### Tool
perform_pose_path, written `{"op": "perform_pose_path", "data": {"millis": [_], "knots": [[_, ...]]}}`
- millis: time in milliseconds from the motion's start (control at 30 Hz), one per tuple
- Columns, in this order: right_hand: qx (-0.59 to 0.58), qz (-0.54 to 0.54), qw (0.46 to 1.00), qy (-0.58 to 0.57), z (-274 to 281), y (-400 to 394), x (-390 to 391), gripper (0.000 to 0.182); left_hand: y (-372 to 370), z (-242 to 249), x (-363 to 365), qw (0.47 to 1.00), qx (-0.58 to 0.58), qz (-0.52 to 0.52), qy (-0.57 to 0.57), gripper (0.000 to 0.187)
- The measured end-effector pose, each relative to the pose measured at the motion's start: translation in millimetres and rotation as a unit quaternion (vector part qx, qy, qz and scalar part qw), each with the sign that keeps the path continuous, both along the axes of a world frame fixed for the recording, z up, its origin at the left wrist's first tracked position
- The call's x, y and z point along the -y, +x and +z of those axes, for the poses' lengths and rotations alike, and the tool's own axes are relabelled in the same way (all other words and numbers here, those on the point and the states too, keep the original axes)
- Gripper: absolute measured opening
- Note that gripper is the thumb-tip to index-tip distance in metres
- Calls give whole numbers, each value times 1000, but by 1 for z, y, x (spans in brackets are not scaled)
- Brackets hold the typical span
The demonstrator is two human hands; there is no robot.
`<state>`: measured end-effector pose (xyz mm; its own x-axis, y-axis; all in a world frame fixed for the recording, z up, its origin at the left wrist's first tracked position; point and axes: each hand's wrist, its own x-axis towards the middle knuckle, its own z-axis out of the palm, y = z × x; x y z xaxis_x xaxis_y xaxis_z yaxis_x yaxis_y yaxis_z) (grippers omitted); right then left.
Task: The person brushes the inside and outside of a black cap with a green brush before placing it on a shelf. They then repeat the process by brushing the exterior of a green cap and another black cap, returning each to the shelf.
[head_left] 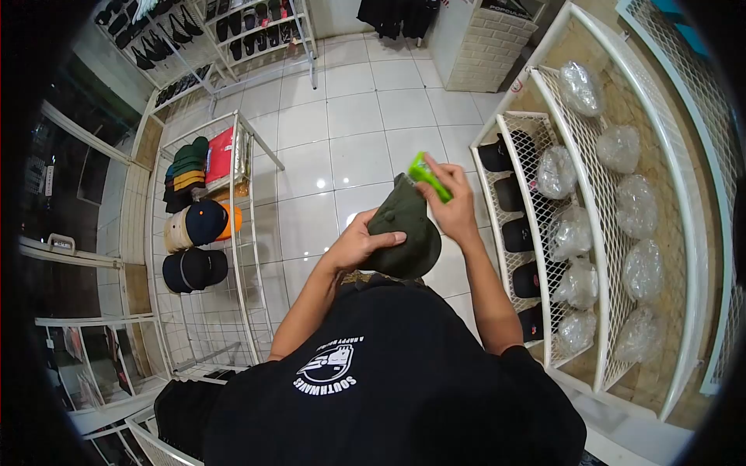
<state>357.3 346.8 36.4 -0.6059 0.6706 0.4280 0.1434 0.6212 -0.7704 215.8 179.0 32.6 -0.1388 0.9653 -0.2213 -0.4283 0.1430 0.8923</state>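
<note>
In front of my chest, my left hand (359, 245) grips a dark green cap (406, 224), with the thumb laid across the fabric. The cap is tilted, its crown bunched up toward the far side. My right hand (454, 200) is closed around a bright green tool (430, 177) that looks like a small hand brush. One end of this tool meets or almost meets the top edge of the cap; its working face is turned away from view.
To the right, a white mesh shelf (579, 147) carries black caps (517, 235) and clear plastic-wrapped bundles (573, 233). On the left, a white wire rack (252, 311) holds stacked caps (194, 268) and a red packet (220, 158). White floor tiles (353, 116) stretch ahead.
</note>
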Motion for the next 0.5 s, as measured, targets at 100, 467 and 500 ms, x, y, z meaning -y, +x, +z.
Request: {"op": "perform_pose_path", "data": {"millis": [100,467,500], "knots": [[-55,-36,997,-44,7,2,-7,54,9,5,0,998,5,62,34,40],[-148,25,961,-232,-25,32,-16,47,3,2,7,998,-37,54,24,49],[-153,61,940,-299,-29,36,-16,47,1,1,3,997,-23,61,41,47]]}}
